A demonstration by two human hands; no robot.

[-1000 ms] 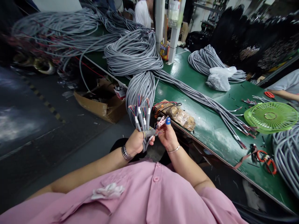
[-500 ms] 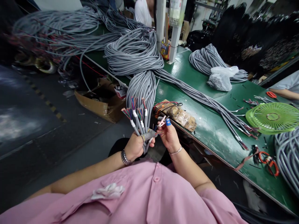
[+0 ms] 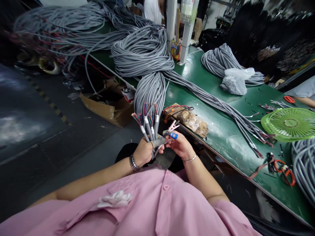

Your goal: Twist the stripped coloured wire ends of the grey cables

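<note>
Grey cables [image 3: 148,128] clamped in the left hand [image 3: 143,152], right hand [image 3: 181,146] closed around a small pink tool [image 3: 172,127]

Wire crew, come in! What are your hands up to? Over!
Left hand gripping grey cables. Right hand holding small pink tool near thin wires. Brown block close by on green table.

WORN ITEMS

A pink shirt [image 3: 137,216] is worn, closed by a buttoned placket [image 3: 163,206]; the sleeves [image 3: 231,214] are cut short. A pale flower ornament [image 3: 115,199] is fitted at the chest. The left hand [image 3: 145,151] is equipped with a grey finger sleeve [image 3: 157,141] and a metal link wristband [image 3: 133,163], the right hand [image 3: 181,146] with a blue finger cover [image 3: 174,135] and a slim bangle [image 3: 190,159].
</note>
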